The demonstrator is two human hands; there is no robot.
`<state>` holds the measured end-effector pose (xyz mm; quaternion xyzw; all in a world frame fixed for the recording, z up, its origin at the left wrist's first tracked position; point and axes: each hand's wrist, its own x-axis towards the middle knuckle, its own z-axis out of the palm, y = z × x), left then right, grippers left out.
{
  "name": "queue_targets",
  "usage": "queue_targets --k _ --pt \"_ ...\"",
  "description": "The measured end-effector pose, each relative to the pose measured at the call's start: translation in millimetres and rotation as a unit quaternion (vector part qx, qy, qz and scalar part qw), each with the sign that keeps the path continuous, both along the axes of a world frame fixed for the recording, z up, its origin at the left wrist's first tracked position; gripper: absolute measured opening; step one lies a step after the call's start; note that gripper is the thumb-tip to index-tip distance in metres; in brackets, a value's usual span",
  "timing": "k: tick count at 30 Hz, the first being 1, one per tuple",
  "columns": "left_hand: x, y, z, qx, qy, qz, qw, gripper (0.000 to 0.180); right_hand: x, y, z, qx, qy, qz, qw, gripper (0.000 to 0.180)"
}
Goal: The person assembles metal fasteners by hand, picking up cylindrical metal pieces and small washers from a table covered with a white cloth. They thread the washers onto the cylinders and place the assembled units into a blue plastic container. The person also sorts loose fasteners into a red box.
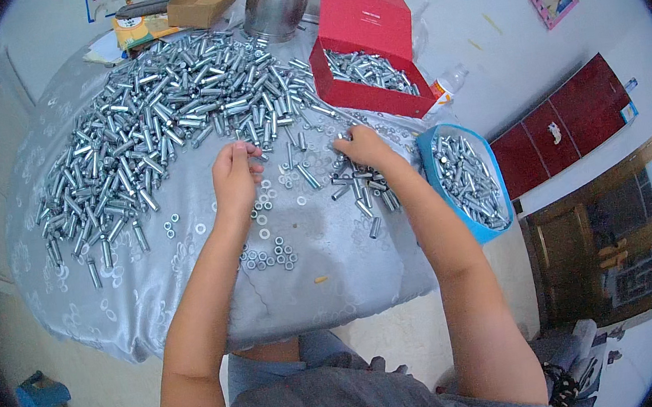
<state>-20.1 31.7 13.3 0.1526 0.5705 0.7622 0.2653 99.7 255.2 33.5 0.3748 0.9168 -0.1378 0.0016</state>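
Two hands work over the surface point(303, 285): the left hand point(234, 177) and the right hand point(364, 148). One red box point(361, 49) at one o'clock and one blue tub point(426, 153) at three o'clock hold bolts. One steel pot point(277, 6) and one cardboard box point(201, 2) stand at twelve. The loose bolts point(165, 109) and washers point(268, 253) are too many to count.

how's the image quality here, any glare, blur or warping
Head view: strong fisheye warping with a black rim, so the table edge bows; soft, even, bluish light; small glints on the pile of metal bolts, no blown-out glare; faint shadows under the left hand and right hand; centre sharp, edges softer.
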Motion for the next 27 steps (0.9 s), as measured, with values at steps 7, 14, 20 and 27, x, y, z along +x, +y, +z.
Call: queue_targets --k 7,14,20,27 --pt "-3 -1 -4 0.009 0.004 0.009 1.000 0.027 -10 -32 5 0.114 -0.059 0.136 0.982 0.038" --pt "-3 2 -4 0.016 0.000 0.005 1.000 0.027 9 -16 22 -0.402 0.365 -0.075 0.837 0.031" --pt "8 3 -5 -0.004 -0.092 -0.053 0.994 0.032 10 -64 11 -0.679 0.435 -0.250 0.536 0.024" --pt "7 -2 -1 0.026 -0.110 -0.032 0.993 0.029 -78 -62 32 -0.742 0.406 -0.246 0.473 0.031"
